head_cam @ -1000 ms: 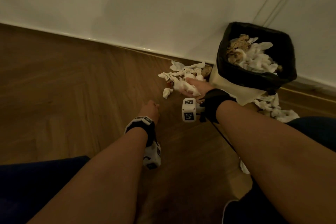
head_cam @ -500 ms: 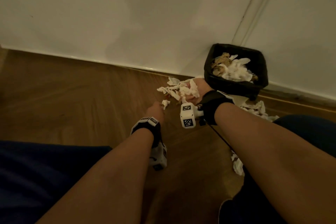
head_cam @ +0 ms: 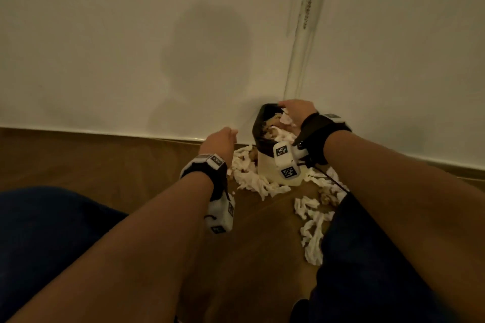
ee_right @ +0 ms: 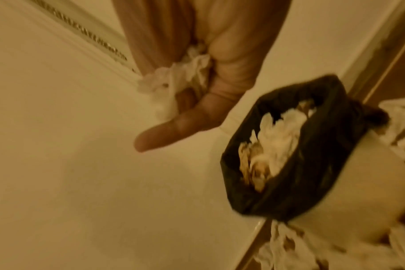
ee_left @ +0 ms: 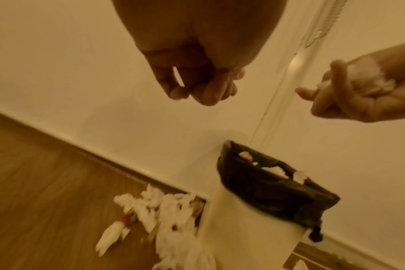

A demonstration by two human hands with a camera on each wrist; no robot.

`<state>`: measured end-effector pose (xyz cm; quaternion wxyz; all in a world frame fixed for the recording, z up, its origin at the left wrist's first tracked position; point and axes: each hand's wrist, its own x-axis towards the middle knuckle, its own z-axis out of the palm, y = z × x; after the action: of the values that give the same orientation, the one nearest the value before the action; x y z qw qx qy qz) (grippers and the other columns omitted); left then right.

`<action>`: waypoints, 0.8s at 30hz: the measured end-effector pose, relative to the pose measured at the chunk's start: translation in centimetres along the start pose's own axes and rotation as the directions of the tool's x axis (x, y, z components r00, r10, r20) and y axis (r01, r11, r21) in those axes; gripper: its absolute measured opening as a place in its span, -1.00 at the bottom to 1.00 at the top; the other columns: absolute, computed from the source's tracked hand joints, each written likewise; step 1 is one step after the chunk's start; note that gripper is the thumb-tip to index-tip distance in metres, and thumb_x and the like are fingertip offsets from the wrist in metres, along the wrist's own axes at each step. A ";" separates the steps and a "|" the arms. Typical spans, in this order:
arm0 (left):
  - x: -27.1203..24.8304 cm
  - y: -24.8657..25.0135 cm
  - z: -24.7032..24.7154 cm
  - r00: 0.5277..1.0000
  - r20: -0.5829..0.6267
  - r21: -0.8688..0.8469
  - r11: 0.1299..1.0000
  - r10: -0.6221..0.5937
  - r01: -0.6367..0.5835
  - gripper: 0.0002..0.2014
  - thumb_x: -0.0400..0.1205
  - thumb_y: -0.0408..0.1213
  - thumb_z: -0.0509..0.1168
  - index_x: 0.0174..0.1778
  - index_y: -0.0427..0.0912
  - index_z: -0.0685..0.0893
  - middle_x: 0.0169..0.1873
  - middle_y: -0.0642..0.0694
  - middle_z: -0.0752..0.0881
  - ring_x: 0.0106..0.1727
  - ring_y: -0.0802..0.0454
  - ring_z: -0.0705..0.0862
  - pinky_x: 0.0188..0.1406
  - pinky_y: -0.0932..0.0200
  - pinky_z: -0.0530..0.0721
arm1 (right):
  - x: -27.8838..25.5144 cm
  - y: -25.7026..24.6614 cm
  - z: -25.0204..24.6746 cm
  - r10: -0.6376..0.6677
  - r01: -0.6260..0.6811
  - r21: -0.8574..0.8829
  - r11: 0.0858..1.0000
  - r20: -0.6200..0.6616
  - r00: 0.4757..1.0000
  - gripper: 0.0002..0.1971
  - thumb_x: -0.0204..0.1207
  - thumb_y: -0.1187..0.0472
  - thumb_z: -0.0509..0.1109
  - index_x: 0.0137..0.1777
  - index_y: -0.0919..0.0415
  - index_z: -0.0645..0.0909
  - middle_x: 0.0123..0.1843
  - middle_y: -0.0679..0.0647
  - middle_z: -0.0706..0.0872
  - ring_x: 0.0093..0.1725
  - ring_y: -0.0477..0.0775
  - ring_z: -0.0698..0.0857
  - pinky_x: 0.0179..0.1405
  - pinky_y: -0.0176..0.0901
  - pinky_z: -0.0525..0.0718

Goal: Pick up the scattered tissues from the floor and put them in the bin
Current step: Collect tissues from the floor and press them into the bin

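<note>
Now my right hand (head_cam: 295, 115) curls its fingers (ee_right: 180, 126) around a wad of white tissues (ee_right: 185, 80), above the black-lined bin (head_cam: 265, 144) at centre frame. Left of it, my left hand (head_cam: 219, 141) hangs loosely curled, holding nothing. Scattered tissues (head_cam: 252, 178) lie on the wooden floor (head_cam: 105, 160) around the bin's base.

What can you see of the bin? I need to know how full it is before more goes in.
The bin is a small cream container, seemingly plastic, lined with a black bag folded over its rim. It stands upright on the wooden floor against the white wall. Crumpled white and brownish tissues fill it nearly to the rim. More tissues lie round its base. The right hand, holding tissues, is above its opening.
</note>
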<state>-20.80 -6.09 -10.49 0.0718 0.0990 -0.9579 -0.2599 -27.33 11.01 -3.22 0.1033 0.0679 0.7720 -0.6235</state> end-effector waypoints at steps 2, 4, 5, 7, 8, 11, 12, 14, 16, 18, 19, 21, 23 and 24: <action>0.9 2.1 -1.1 0.998 0.014 -0.011 0.998 0.060 -0.059 -0.66 0.76 -0.07 -0.10 -0.15 -0.12 0.50 -0.18 -0.19 0.65 -0.06 -0.21 0.63 -0.20 0.09 0.41 | 0.4 -0.2 -2.5 -0.042 0.042 0.005 0.999 -0.040 0.998 -0.49 0.66 0.03 0.20 0.54 0.25 0.33 0.51 0.19 0.47 0.45 0.21 0.51 0.21 -0.23 0.63; 2.0 3.9 -1.6 0.997 0.042 -0.043 0.997 0.066 -0.064 -0.67 0.76 -0.10 -0.08 -0.10 -0.14 0.53 -0.06 -0.24 0.69 -0.01 -0.22 0.64 -0.12 0.06 0.47 | 0.7 0.1 -4.0 -0.027 0.026 0.062 0.998 0.012 1.000 -0.49 0.65 0.06 0.24 0.52 0.28 0.37 0.39 0.21 0.59 0.32 0.16 0.61 0.18 -0.20 0.64; 2.5 4.7 -1.7 0.997 0.053 -0.060 0.996 0.063 -0.060 -0.69 0.76 -0.14 -0.05 -0.04 -0.16 0.56 0.01 -0.25 0.69 0.03 -0.23 0.64 -0.08 0.05 0.50 | 1.1 0.2 -4.6 0.012 -0.016 0.167 0.986 0.029 1.000 -0.53 0.64 0.12 0.25 0.50 0.31 0.41 0.20 0.17 0.69 0.09 0.05 0.73 -0.13 -0.31 0.71; 3.2 5.9 -1.4 0.996 0.072 -0.094 0.994 0.061 -0.054 -0.73 0.75 -0.22 -0.01 0.11 -0.20 0.58 0.13 -0.23 0.67 0.11 -0.22 0.64 0.00 0.04 0.55 | 1.6 0.8 -5.5 0.071 -0.081 0.190 0.978 0.057 0.996 -0.61 0.68 0.20 0.14 0.45 0.35 0.44 -0.30 0.05 0.64 -0.53 -0.15 0.59 -0.71 -0.44 0.46; 3.4 6.5 -1.1 0.995 0.083 -0.105 0.993 0.062 -0.053 -0.73 0.75 -0.23 -0.01 0.19 -0.20 0.56 0.18 -0.23 0.66 0.14 -0.22 0.63 0.04 0.03 0.56 | 2.0 1.1 -5.6 0.121 -0.132 0.179 0.975 0.071 0.990 -0.63 0.71 0.18 0.07 0.40 0.33 0.49 -0.48 0.03 0.54 -0.72 -0.15 0.42 -0.82 -0.45 0.30; 3.4 7.8 0.2 0.991 0.115 -0.127 0.991 0.064 -0.049 -0.65 0.77 -0.19 -0.07 0.34 -0.28 0.46 0.24 -0.31 0.61 0.20 -0.28 0.60 0.13 0.00 0.55 | 2.6 1.3 -5.5 0.184 -0.168 0.197 0.966 -0.070 0.980 -0.56 0.67 -0.04 0.09 -0.12 0.30 0.63 -0.78 -0.03 0.34 -0.81 -0.08 0.21 -0.76 -0.48 0.18; 3.5 8.1 0.8 0.990 0.129 -0.129 0.991 0.062 -0.045 -0.63 0.77 -0.20 -0.08 0.36 -0.30 0.44 0.26 -0.34 0.59 0.21 -0.28 0.58 0.16 -0.01 0.54 | 2.7 1.2 -5.5 0.198 -0.175 0.196 0.965 -0.103 0.975 -0.51 0.65 -0.09 0.06 -0.24 0.28 0.59 -0.78 -0.02 0.36 -0.78 -0.06 0.22 -0.74 -0.46 0.20; 3.5 8.5 1.8 0.986 0.156 -0.119 0.992 0.056 -0.037 -0.62 0.76 -0.24 -0.05 0.43 -0.32 0.40 0.33 -0.36 0.53 0.29 -0.28 0.54 0.25 0.00 0.51 | 3.3 1.2 -5.7 0.207 -0.186 0.186 0.965 -0.104 0.973 -0.54 0.61 -0.06 0.00 -0.30 0.24 0.51 -0.64 0.04 0.39 -0.72 -0.02 0.25 -0.71 -0.46 0.22; 3.6 8.6 2.7 0.981 0.183 -0.078 0.996 0.058 -0.044 -0.61 0.75 -0.30 -0.01 0.49 -0.32 0.35 0.39 -0.37 0.48 0.36 -0.27 0.50 0.32 0.01 0.44 | 4.0 1.4 -6.0 0.244 -0.225 0.216 0.950 -0.066 0.967 -0.67 0.58 0.04 -0.01 -0.30 0.20 0.41 -0.48 0.07 0.38 -0.70 0.01 0.30 -0.69 -0.43 0.31; 3.9 8.6 3.4 0.976 0.198 -0.064 0.995 0.088 -0.076 -0.62 0.74 -0.34 0.02 0.48 -0.30 0.38 0.39 -0.34 0.50 0.37 -0.25 0.49 0.32 0.05 0.43 | 4.7 1.9 -6.3 0.269 -0.261 0.126 0.957 -0.056 0.961 -0.75 0.60 0.14 0.06 -0.33 0.13 0.32 -0.22 0.10 0.49 -0.51 0.04 0.43 -0.42 -0.19 0.56; 4.0 8.6 3.7 0.976 0.191 -0.084 0.993 0.102 -0.088 -0.63 0.72 -0.35 0.06 0.46 -0.27 0.42 0.36 -0.30 0.54 0.35 -0.22 0.52 0.29 0.07 0.45 | 4.9 2.3 -6.2 0.231 -0.231 0.002 0.973 -0.068 0.971 -0.74 0.61 0.20 0.11 -0.35 0.09 0.30 -0.09 0.09 0.49 -0.41 0.00 0.43 -0.20 -0.14 0.57; 4.5 8.6 4.1 0.980 0.163 -0.159 0.983 0.115 -0.089 -0.68 0.69 -0.35 0.15 0.37 -0.22 0.51 0.27 -0.23 0.63 0.28 -0.16 0.59 0.21 0.12 0.51 | 5.6 3.7 -5.9 0.228 -0.232 -0.127 0.964 -0.042 0.973 -0.67 0.61 0.32 0.18 -0.37 0.05 0.26 -0.11 0.07 0.45 -0.30 -0.05 0.44 -0.06 -0.27 0.42; 5.1 8.6 4.5 0.983 0.138 -0.245 0.966 0.119 -0.083 -0.73 0.63 -0.35 0.26 0.25 -0.20 0.55 0.19 -0.20 0.68 0.22 -0.11 0.63 0.17 0.12 0.58 | 6.1 4.8 -5.3 0.173 -0.161 -0.316 0.935 0.008 0.985 -0.65 0.58 0.38 0.23 -0.33 0.01 0.24 -0.16 0.01 0.41 -0.26 -0.07 0.43 -0.04 -0.32 0.34; 5.5 8.5 4.7 0.985 0.131 -0.282 0.957 0.116 -0.075 -0.74 0.60 -0.35 0.31 0.21 -0.20 0.55 0.18 -0.19 0.69 0.21 -0.10 0.65 0.17 0.10 0.61 | 6.1 4.9 -5.1 0.145 -0.124 -0.371 0.920 0.028 0.989 -0.71 0.59 0.36 0.24 -0.25 0.01 0.29 -0.09 0.05 0.41 -0.20 -0.03 0.45 0.00 -0.28 0.34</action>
<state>-28.27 2.10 -9.68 0.0270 0.0222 -0.9187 -0.3935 -32.45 16.91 -8.36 0.1779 0.0830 0.8656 -0.4607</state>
